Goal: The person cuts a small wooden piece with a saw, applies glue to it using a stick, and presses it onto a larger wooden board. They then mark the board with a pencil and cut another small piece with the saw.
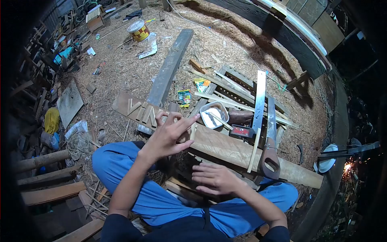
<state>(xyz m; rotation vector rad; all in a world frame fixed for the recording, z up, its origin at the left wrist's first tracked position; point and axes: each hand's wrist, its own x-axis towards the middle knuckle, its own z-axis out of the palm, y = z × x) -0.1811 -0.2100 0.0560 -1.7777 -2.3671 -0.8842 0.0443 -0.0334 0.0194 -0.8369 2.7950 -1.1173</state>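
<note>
My left hand [168, 135] is over the long wooden board [225, 147] in front of my knees. Its thumb and index finger reach out around the ends of a short wooden strip [193, 131], while other fingers curl in. Left of it, several similar short strips [144, 113] lie at angles on the board's far left part. My right hand [217, 178] hovers on the near side of the board, fingers stretched out and holding nothing. A tub of white paste [213, 119] with a thin stick in it stands just beyond the board.
A handsaw [270, 157], a long metal blade [260, 97] and a thin stick [254, 150] lie across the board's right side. Beyond are slatted wood pieces, yellow-green packets [184, 98], a grey beam [171, 66] and a paint bucket [138, 31]. Sparks [347, 167] fly at far right.
</note>
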